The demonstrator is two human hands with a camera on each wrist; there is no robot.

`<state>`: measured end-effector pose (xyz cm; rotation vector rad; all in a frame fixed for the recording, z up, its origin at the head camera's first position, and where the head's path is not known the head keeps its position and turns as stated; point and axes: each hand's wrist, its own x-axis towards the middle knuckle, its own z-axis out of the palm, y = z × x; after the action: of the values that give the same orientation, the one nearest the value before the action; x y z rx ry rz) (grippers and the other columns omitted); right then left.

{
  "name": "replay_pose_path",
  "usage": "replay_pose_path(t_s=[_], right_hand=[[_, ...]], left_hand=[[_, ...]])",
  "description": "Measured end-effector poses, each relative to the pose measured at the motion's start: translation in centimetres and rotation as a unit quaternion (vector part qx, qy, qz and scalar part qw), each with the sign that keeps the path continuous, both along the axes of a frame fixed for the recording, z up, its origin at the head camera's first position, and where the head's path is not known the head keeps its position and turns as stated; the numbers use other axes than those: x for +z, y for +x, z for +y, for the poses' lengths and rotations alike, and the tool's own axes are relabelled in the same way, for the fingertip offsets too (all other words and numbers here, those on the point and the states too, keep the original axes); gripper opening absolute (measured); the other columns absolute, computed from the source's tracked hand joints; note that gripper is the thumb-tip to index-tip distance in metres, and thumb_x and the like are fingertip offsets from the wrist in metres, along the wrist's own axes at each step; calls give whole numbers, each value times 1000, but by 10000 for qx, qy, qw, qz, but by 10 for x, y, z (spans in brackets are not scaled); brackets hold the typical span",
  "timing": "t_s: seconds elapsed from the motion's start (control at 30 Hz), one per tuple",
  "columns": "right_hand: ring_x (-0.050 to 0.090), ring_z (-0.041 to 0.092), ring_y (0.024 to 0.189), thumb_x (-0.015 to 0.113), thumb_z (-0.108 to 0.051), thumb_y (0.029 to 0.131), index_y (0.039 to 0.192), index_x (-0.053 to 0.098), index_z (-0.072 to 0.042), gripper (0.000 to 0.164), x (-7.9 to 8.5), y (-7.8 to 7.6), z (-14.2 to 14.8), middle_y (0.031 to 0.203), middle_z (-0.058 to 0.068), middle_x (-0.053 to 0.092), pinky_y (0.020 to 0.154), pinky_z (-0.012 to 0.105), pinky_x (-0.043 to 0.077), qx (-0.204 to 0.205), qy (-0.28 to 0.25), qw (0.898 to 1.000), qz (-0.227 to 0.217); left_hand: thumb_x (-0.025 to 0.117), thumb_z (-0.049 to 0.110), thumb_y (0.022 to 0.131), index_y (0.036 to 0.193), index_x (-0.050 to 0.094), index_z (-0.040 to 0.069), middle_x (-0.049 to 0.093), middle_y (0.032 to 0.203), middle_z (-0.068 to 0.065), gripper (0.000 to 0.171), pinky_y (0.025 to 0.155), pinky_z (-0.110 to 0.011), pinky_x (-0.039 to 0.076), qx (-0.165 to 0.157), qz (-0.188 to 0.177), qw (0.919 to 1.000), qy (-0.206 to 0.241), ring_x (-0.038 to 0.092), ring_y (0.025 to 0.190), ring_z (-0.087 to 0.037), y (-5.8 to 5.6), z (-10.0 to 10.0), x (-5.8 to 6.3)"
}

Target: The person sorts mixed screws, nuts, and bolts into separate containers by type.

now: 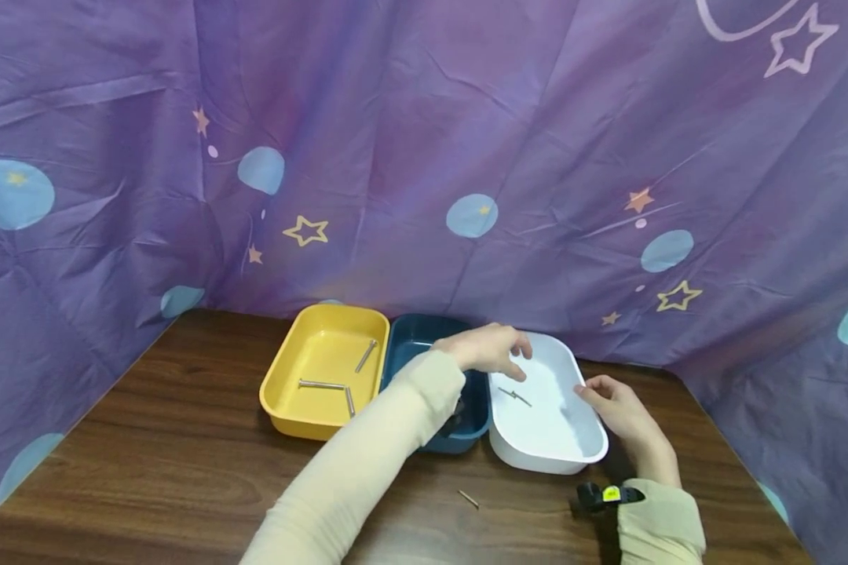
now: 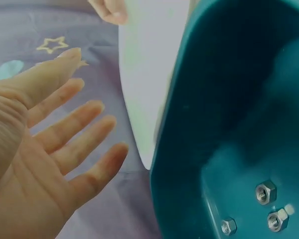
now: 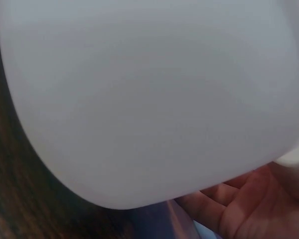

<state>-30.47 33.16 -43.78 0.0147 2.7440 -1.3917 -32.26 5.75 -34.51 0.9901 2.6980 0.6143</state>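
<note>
My left hand (image 1: 486,349) hovers over the left side of the white tray (image 1: 547,455), fingers spread and loosely bent. In the left wrist view, nothing lies in its palm. Small thin screws (image 1: 514,396) lie on the white tray's floor below that hand. At the tray's right rim, my right hand (image 1: 623,416) grips the edge with thumb and fingers; the right wrist view shows its fingers against the outer wall, partly hidden. Beneath my left forearm stands the dark blue tray (image 1: 413,326), where several hex nuts (image 2: 265,192) show in the left wrist view.
A yellow tray (image 1: 283,361) on the left contains long bolts (image 1: 321,384). One small screw (image 1: 469,499) lies on the wooden table (image 1: 184,463) in front of the trays. A purple patterned cloth (image 1: 396,157) hangs behind and at both sides.
</note>
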Motion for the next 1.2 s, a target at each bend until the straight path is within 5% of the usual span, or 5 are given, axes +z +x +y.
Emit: replay_pose_path(t_s=[0.2, 0.5, 0.8, 1.0, 1.2], right_hand=[[55, 15, 79, 59, -29, 99, 111, 53, 5, 37, 2, -3, 1, 93, 8, 58, 66, 28, 47, 108, -9, 9999, 125], [56, 15, 79, 59, -30, 98, 113, 54, 6, 39, 0, -2, 3, 93, 9, 60, 66, 28, 48, 104, -41, 9998, 168], [54, 16, 82, 59, -30, 99, 113, 55, 4, 38, 0, -8, -4, 96, 8, 59, 68, 27, 46, 125, 107, 9998, 149], [54, 16, 82, 59, -30, 98, 113, 54, 4, 38, 1, -9, -10, 96, 8, 59, 68, 28, 46, 157, 8, 9999, 61], [54, 16, 83, 57, -30, 99, 114, 54, 4, 37, -1, -2, -1, 95, 8, 59, 68, 28, 45, -5, 180, 9998, 49]], left_hand=[[72, 23, 91, 120, 65, 12, 65, 111, 1, 32, 81, -18, 45, -558, -164, 9957, 728, 59, 104, -11, 16, -11, -2], [71, 22, 91, 121, 64, 11, 65, 109, 7, 33, 81, -14, 45, -1414, -547, 9749, 1632, 59, 92, 2, 70, -25, -11], [74, 21, 89, 119, 64, 11, 66, 107, 6, 33, 83, -18, 47, -1382, -431, 9755, 1656, 62, 92, -1, 93, -49, -27], [72, 15, 90, 120, 64, 11, 67, 105, 7, 32, 83, -19, 47, -1261, -896, 9735, 1685, 62, 92, -1, 103, -60, -46], [75, 14, 87, 118, 65, 13, 68, 96, 6, 33, 77, -15, 45, -978, -948, 9849, 1067, 58, 86, 3, 114, -55, -61]])
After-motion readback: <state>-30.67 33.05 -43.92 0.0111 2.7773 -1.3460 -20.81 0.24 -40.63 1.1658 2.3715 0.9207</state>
